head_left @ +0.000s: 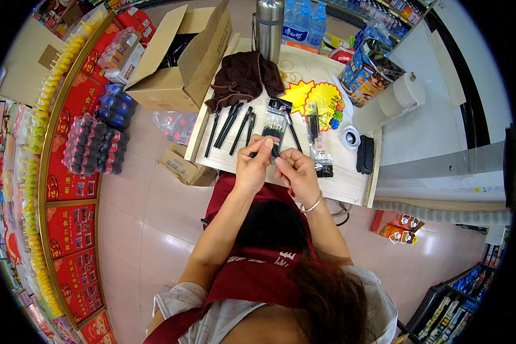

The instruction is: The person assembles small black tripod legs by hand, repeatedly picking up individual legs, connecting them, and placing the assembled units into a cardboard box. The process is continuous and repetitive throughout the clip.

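Both my hands meet over the near edge of a small pale wooden table [350, 186]. My left hand [254, 166] is closed in a pinch on a slim black pen [276, 151], mostly covered by the fingers. From the other side, my right hand [299, 172] pinches the pen's end. Just beyond my fingertips lies a clear packet [276, 121] with black contents. Several loose black pens [229, 125] are spread to the left, and a single pen [293, 132] rests right of the packet. Farther right is another clear packet [320, 140] holding black pens.
A brown cloth [243, 77] and a steel flask [269, 28] stand at the table's back. Yellow price cards [324, 103], a tape roll [350, 137] and a black case [365, 155] lie right. An open carton [183, 57] is at left, beside bottle packs [94, 143].
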Demonstrator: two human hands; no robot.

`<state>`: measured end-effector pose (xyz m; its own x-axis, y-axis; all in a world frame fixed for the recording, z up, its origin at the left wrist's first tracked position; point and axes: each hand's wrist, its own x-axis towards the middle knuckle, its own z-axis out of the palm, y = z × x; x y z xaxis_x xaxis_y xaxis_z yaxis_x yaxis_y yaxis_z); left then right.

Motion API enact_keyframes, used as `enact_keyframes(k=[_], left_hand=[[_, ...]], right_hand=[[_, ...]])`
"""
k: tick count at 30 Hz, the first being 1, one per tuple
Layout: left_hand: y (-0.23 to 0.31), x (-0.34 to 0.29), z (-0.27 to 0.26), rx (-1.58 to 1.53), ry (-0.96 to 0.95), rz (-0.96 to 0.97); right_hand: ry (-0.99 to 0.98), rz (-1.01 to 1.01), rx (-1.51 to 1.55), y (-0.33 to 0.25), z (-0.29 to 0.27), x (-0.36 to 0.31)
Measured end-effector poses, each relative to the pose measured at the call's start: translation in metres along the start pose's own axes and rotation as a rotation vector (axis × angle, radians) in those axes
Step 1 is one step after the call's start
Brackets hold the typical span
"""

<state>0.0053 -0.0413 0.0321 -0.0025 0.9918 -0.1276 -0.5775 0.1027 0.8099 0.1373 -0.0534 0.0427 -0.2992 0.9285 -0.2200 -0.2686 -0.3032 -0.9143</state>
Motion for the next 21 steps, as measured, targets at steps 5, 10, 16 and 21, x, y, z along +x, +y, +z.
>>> enact_keyframes(k=[5, 10, 16, 21], left_hand=[[0.013, 0.005, 0.01, -0.028, -0.024, -0.078], [0.014, 0.01, -0.008, -0.566, -0.072, -0.236], [0.025, 0.006, -0.007, -0.735, -0.117, -0.24], [0.031, 0.0, -0.001, -0.659, -0.111, -0.229]], right_hand=[[-0.003, 0.015, 0.236, -0.005, 0.001, 0.002], [0.17, -0.224, -0.379, -0.006, -0.002, -0.012], [0.125, -0.405, -0.704, -0.019, 0.007, -0.029], [0.103, -0.434, -0.719, -0.023, 0.012, -0.029]])
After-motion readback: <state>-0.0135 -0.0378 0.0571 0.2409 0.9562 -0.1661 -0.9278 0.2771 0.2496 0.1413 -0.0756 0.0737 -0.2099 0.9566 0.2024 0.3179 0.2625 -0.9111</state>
